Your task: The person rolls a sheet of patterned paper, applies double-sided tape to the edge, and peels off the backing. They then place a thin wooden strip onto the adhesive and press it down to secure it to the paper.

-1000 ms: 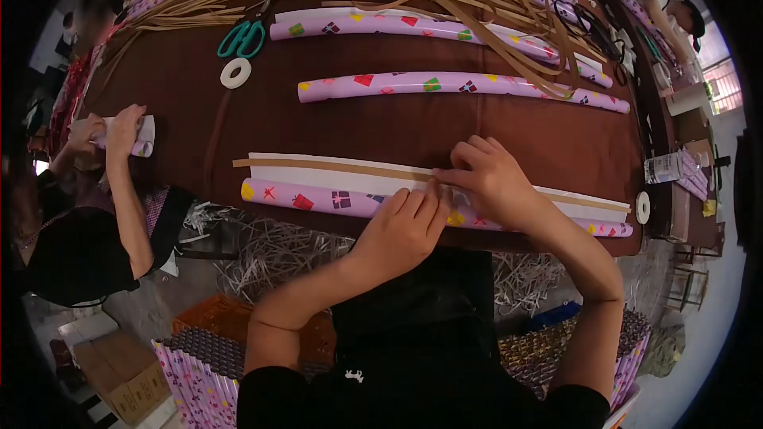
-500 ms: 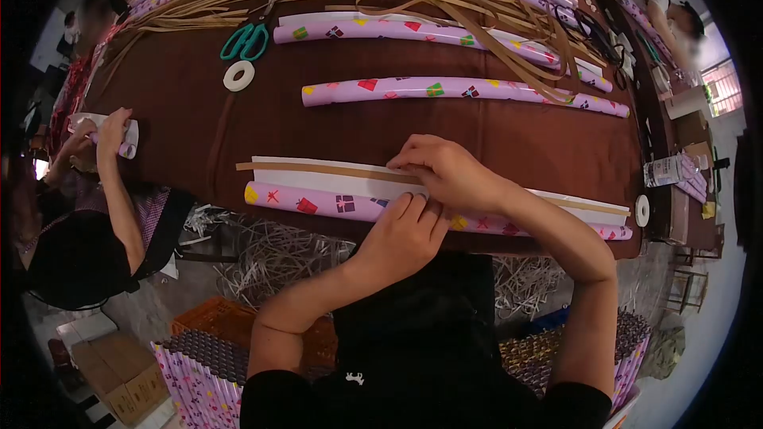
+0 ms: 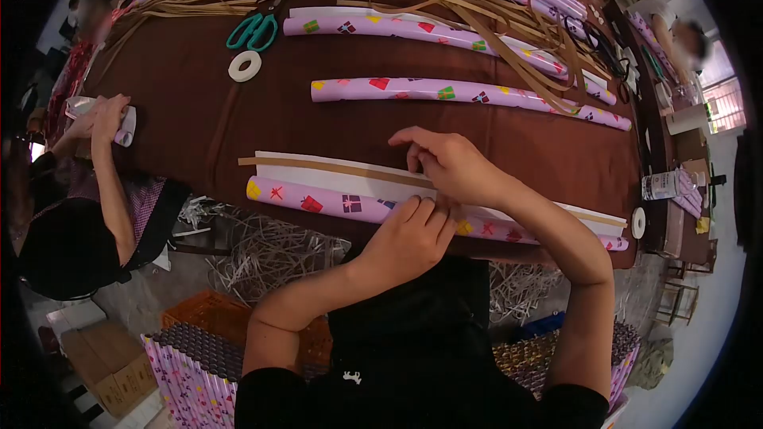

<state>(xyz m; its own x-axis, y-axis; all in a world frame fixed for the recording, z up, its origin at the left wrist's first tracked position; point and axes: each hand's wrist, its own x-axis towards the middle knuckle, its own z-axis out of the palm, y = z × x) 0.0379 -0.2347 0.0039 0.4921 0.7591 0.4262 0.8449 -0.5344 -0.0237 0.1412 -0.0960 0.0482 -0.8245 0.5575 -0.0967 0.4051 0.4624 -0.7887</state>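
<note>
A pink patterned roll [image 3: 351, 204] lies along the table's near edge, its white inner flap [image 3: 298, 174] partly unrolled. On the flap runs a narrow tan strip [image 3: 342, 169], sticking out past its left end. My left hand [image 3: 413, 237] presses on the middle of the roll with its fingers bent together; what is under the fingertips is hidden. Just above, my right hand [image 3: 457, 165] hovers over the flap, index finger stretched out and the others curled, with nothing seen in it. Another pink roll [image 3: 413, 89] lies farther back.
Green-handled scissors [image 3: 253, 32] and a white tape ring [image 3: 244, 67] lie at the back left. Behind are tan strips [image 3: 207, 0] and more rolls. A second tape ring [image 3: 638, 222] sits at the right edge. A co-worker's hands [image 3: 107, 117] work at the far left.
My right hand has lifted off the flap and its index finger has straightened. My left hand has stayed on the roll. The view has shifted slightly.
</note>
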